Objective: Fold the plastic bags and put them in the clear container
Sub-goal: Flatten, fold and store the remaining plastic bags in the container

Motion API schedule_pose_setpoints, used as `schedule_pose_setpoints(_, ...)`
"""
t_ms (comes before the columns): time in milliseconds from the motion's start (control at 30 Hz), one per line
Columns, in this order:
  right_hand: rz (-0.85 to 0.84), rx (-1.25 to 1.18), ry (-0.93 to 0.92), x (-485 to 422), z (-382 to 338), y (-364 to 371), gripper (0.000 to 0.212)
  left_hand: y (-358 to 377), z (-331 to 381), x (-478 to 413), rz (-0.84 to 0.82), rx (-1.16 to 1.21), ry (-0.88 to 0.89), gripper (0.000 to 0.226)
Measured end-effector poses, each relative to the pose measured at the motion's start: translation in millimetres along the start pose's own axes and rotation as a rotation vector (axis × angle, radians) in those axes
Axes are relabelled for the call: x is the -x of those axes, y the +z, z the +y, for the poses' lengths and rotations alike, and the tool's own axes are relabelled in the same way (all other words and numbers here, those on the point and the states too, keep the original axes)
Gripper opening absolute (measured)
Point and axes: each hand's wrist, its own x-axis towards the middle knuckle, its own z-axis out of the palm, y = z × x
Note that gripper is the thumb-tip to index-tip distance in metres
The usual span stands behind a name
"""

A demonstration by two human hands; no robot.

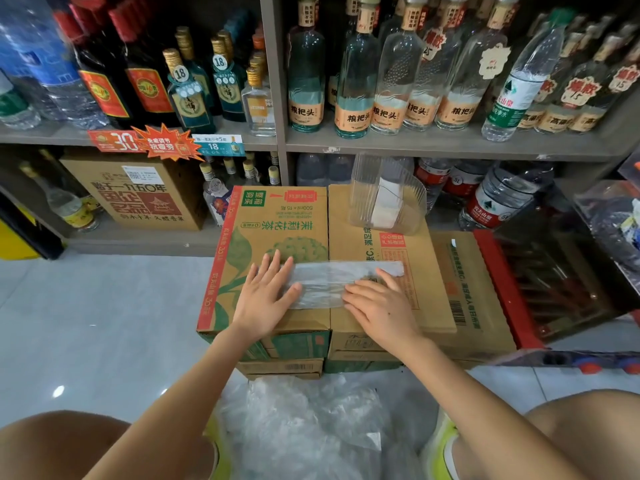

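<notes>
Head view, and from my desk I read it left to right: a green-printed carton (277, 216) stands on the floor tiles, and the left hand (265, 299) lies palm down on its top, fingers straight and a little spread, pressing the left end of a plastic bag (325, 282). That bag is flattened into a long narrow strip that runs sideways across the seam between this carton and the brown carton (367, 244) touching it on the right. Below the cartons, on the floor between the person's knees, I see a heap of loose bags (304, 420), crumpled and translucent. The right hand (381, 306) rests flat on the strip's near right part, fingers straight and held close together, pinching nothing. Beyond it, toward the far edge of the brown carton, the clear container (362, 199) stands upright with something white and folded inside. Further right a red crate (498, 282) stands beside the stack
</notes>
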Motion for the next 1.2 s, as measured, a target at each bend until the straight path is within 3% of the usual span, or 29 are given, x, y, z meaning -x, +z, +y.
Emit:
schedule_pose_setpoints(100,0.037,-0.044,0.025,-1,-4,-1,0.014,-11,-5,6,0.068,0.224,-0.008,0.071)
schedule_pose_setpoints(233,0.028,-0.065,0.061,6,-6,-8,0.003,-15,-22,24,0.098,0.102,0.183,0.073)
schedule_pose_setpoints(400,-0.066,-0.125,0.197,12,-13,-20,0.016,-20,-25,42,0.066,0.048,0.196,0.077)
schedule_pose_setpoints(600,-0.206,-0.244,0.343,-15,-19,-44,0.025,-27,-9,36,0.134,0.311,-0.134,0.021)
schedule_pose_setpoints(867,-0.310,-0.240,0.418,-35,-2,-20,0.025,-28,-7,18,0.213,0.240,-0.278,0.029)
schedule_pose_setpoints(1200,-0.256,-0.313,0.509,-35,3,-2,0.024,-17,-8,17,0.315,0.198,-0.281,0.025)
